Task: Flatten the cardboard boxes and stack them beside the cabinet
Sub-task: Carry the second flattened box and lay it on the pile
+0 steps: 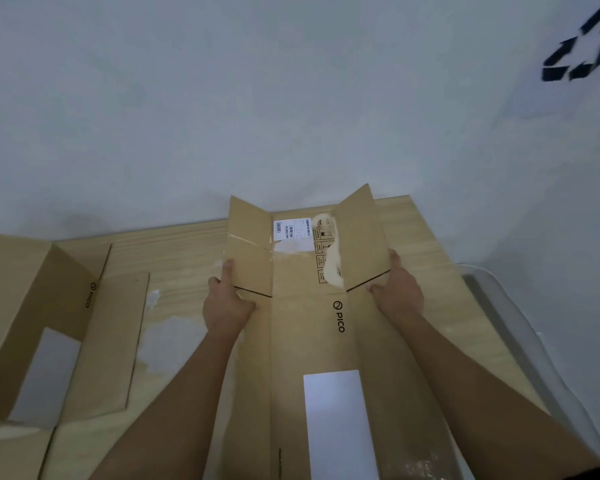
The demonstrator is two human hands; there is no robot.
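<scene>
A brown cardboard box marked PICO lies opened out lengthwise in front of me on a pale wooden surface. Its far end bears a white shipping label and torn paper patches. Two side flaps at that end stand tilted upward. My left hand grips the left flap at its lower edge. The right flap's lower edge is held by my right hand. A white rectangle sits on the near part of the box.
A second PICO box, still partly upright with a loose flap lying flat beside it, stands at the left. A white wall rises behind. At the right is a whitish translucent container and a dark recycling symbol.
</scene>
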